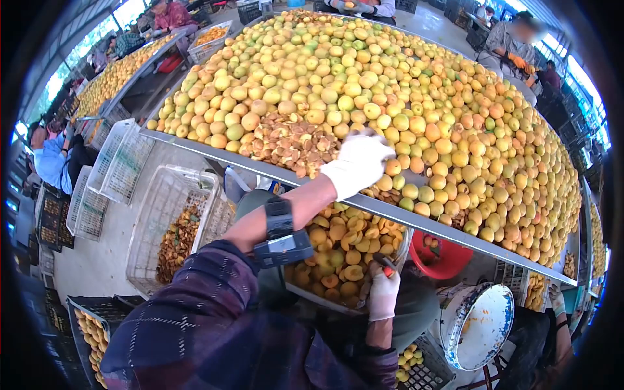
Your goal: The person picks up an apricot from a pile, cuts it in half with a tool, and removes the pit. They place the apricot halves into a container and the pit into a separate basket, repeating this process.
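My left hand (359, 164), in a white glove, reaches over the table edge onto a heap of yellow-orange apricots (364, 78). Its fingers are blurred and partly turned away, so whether they hold a fruit does not show. Beside it on the table lies a pile of brown apricot pits (289, 142). Lower down, my right hand (385, 292), also gloved, is closed around a small tool with a red and dark handle (386, 265). That hand is at the right side of a crate of halved apricots (348, 244) below the table edge.
A metal table rim (422, 224) runs across in front of me. Beneath it are a red basin (445, 257) and a white bucket (484, 328). At left stands a white crate (146, 240) with brown scraps. Other people sit at tables around.
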Action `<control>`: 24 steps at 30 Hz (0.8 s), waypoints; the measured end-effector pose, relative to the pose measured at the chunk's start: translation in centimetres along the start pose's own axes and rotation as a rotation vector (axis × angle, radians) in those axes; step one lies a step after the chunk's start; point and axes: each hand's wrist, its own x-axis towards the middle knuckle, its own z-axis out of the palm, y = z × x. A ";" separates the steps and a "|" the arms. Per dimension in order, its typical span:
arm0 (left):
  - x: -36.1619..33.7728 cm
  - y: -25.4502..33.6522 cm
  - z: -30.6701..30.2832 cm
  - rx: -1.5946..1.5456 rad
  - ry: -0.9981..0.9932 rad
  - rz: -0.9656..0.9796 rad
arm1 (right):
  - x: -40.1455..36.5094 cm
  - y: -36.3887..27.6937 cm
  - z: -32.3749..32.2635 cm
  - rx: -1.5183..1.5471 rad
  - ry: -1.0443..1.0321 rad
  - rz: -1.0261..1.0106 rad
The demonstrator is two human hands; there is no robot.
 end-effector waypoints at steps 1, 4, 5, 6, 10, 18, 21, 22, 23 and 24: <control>1.0 1.0 0.4 -0.009 -0.124 0.043 | -0.1 0.2 -0.1 0.020 -0.020 -0.013; 2.0 2.7 3.7 0.155 -0.250 0.231 | 0.2 0.0 -0.2 0.067 0.001 0.030; 2.0 2.7 4.5 0.066 -0.206 0.282 | 0.2 0.1 -0.2 0.055 -0.002 0.027; 2.3 2.9 5.4 0.060 -0.221 0.291 | 0.1 0.2 -0.3 0.041 -0.005 0.023; 4.3 3.7 3.3 0.101 -0.386 0.197 | -0.8 -0.7 0.5 0.036 -0.003 -0.030; 4.4 6.1 2.0 -0.059 -0.738 0.243 | -1.3 -0.1 0.2 0.032 -0.025 0.040; 4.9 3.7 4.4 -0.067 -0.784 0.398 | -2.5 0.2 0.4 0.215 -0.114 0.206; 5.0 4.6 3.0 -0.001 -0.824 0.420 | -2.9 0.7 0.5 0.283 -0.112 0.241; 5.0 4.2 3.7 -0.004 -0.774 0.459 | -3.1 1.0 0.8 0.265 -0.085 0.221; 5.5 4.7 3.7 0.072 -0.826 0.454 | -3.2 1.5 1.0 0.236 -0.072 0.216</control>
